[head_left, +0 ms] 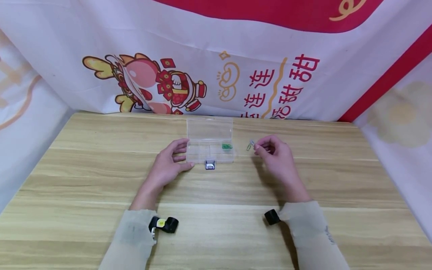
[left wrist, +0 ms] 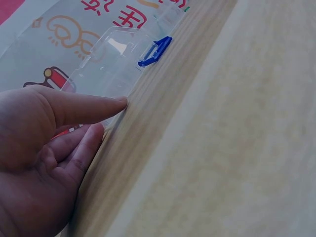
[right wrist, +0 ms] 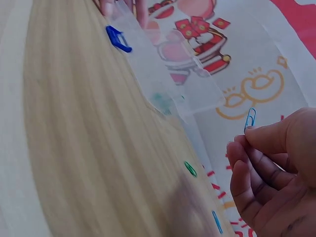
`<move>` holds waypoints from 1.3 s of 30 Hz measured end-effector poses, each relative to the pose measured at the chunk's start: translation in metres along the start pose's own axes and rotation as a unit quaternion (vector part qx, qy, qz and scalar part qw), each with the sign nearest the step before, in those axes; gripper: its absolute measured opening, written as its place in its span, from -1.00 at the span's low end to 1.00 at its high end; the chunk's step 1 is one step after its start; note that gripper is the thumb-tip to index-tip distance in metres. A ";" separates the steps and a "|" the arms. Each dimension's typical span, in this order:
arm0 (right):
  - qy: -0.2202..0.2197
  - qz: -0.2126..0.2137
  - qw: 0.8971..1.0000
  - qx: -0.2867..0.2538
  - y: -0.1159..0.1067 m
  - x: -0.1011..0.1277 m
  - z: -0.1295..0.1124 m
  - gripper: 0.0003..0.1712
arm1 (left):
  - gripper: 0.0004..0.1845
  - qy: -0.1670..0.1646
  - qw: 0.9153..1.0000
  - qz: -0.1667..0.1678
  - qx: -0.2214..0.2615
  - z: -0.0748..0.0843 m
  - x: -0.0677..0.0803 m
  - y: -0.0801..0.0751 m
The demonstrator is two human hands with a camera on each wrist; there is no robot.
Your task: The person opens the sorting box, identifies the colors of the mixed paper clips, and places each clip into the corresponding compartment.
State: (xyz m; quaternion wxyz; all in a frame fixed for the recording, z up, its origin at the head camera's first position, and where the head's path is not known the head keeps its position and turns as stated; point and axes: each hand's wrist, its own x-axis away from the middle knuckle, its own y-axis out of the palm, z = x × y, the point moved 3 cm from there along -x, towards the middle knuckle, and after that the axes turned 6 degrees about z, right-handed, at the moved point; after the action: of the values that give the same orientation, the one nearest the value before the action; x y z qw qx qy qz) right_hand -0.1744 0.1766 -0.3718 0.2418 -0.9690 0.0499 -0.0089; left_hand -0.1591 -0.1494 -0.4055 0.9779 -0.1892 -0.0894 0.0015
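- The right hand (head_left: 277, 157) pinches a blue paper clip (right wrist: 250, 118) between thumb and fingertips, holding it above the wooden table (head_left: 84, 180), just right of the clear plastic organizer box (head_left: 210, 144).
- The left hand (head_left: 167, 165) rests against the box's left end: its thumb lies along the near edge and its fingers curl around the far side, steadying the box.
- The box sits near the middle of the table toward the far side, its lid open and lying back toward the printed banner (head_left: 216, 60).
- A blue latch (head_left: 210, 165) juts from the box's near edge.
- Something green (head_left: 227, 146), possibly more clips, lies in the box's right compartment.
- In the right wrist view, a green clip (right wrist: 190, 169) and another blue clip (right wrist: 217, 221) lie on the table, near the right hand.
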 end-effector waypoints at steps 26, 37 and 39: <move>-0.003 -0.056 0.998 0.042 0.052 0.010 -0.014 -0.88 | -0.16 0.003 1.000 0.003 0.001 0.000 -0.001 0.000; 0.001 -0.050 0.998 0.041 0.051 0.009 -0.014 -0.90 | -0.16 -0.001 1.000 0.003 -0.001 0.000 -0.001 0.000; -0.003 -0.042 0.998 0.044 0.048 0.008 -0.012 -0.89 | -0.16 -0.001 1.000 0.003 0.000 0.000 -0.001 0.000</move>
State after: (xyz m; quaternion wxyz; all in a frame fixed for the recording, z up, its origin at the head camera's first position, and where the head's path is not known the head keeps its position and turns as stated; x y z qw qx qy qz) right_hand -0.1717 0.1279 -0.3836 0.2834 -0.9588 0.0081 -0.0186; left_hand -0.1603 -0.1495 -0.4054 0.9778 -0.1891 -0.0897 0.0044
